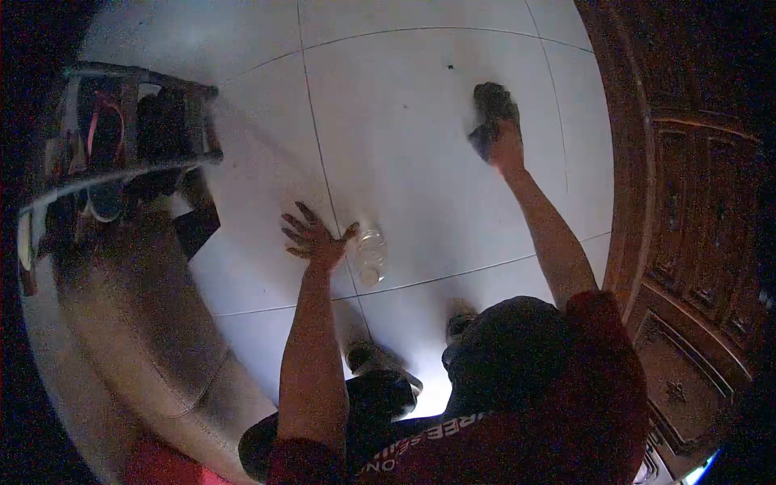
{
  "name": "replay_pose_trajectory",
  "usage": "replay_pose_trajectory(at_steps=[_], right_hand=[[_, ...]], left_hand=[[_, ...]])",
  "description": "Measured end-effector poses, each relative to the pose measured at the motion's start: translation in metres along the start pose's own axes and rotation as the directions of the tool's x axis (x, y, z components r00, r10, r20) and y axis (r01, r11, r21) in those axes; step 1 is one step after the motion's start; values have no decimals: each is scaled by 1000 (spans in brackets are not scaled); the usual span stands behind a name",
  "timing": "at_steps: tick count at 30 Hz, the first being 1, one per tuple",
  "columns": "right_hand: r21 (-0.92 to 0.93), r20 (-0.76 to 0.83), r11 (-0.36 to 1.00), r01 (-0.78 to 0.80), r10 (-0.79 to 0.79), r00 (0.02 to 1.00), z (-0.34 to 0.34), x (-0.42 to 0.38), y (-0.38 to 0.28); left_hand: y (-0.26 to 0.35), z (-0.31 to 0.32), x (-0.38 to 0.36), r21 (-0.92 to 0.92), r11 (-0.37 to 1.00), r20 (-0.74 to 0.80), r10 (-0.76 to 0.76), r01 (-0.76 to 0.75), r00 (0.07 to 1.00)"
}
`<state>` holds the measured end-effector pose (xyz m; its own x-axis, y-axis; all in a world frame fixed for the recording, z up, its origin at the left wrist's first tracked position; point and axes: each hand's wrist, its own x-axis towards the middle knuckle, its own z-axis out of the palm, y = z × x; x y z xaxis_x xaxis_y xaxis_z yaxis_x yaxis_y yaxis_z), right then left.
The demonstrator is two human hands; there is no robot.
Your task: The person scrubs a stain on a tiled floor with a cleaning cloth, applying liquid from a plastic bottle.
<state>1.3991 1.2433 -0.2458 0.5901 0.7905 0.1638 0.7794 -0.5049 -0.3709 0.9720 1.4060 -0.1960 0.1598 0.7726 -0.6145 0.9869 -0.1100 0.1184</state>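
Observation:
My left hand (315, 240) is held with its fingers spread wide, low over the pale tiled floor (412, 162), and holds nothing. Right beside its thumb is a clear plastic bottle (371, 257) with a pale cap, on the tiles. Farther out to the right, my right hand (507, 147) presses a dark, bunched cloth (494, 103) against the floor. Its fingers are partly hidden by the cloth and the dim light.
At the left stands a rack (149, 77) with sandals and shoes. Below it runs a brown padded seat (153, 323). Carved wooden cabinetry (687, 202) lines the right side. A small dark speck (450, 67) lies on the tiles. My knees and feet are at the bottom.

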Motion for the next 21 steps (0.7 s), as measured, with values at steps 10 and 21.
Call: replay_pose_trajectory(at_steps=[10, 21], right_hand=[[180, 86, 962, 203, -221, 971, -31, 119, -98], [-100, 49, 853, 512, -510, 859, -53, 103, -107]], left_hand=[[2, -3, -3, 9, 1000, -45, 22, -22, 999], [1, -2, -3, 52, 999, 21, -1, -1, 1000]])
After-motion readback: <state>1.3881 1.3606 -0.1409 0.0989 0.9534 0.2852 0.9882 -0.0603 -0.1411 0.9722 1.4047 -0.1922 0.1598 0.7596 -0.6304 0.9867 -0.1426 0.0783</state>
